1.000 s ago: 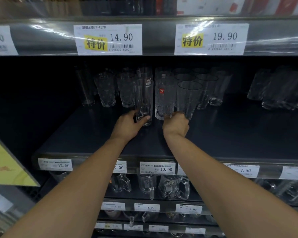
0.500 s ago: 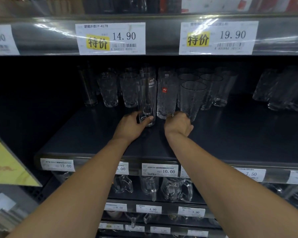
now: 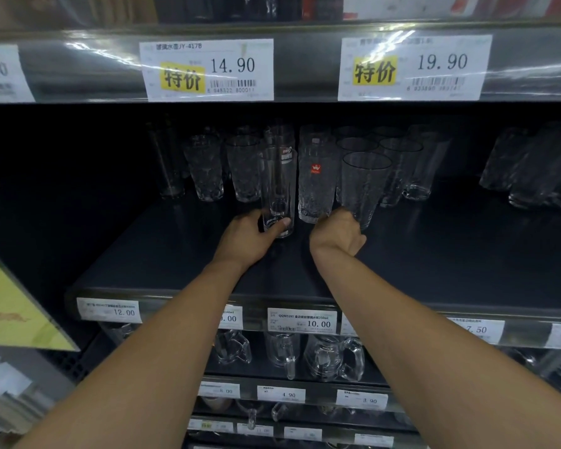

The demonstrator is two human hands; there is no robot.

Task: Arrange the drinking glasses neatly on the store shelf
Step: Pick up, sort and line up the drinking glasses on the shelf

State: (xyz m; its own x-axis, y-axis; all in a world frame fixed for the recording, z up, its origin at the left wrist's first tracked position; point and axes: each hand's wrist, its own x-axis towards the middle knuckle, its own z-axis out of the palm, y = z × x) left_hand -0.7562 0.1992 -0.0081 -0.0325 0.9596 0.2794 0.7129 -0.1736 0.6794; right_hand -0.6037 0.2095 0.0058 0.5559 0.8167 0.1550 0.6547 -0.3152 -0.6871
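Note:
A tall straight clear glass [image 3: 278,186] stands upright on the dark shelf [image 3: 182,260], and my left hand [image 3: 250,236] grips its base with the thumb across the front. Just right of it stands a textured glass with a red sticker [image 3: 314,183]. My right hand [image 3: 336,233] is curled at the foot of a tapered clear glass [image 3: 365,186], fingers hidden behind the knuckles. More glasses [image 3: 399,170] stand in rows behind, and two patterned glasses [image 3: 243,171] stand to the left.
Another group of glasses [image 3: 538,176] stands at the far right of the shelf. The shelf above [image 3: 305,89] hangs low, carrying price tags. Glass mugs [image 3: 334,356] fill the shelf below. A yellow sign [image 3: 10,309] juts out at the left.
Both hands stay at the bases of the same two glasses. The view has shifted slightly; the glasses show no clear movement.

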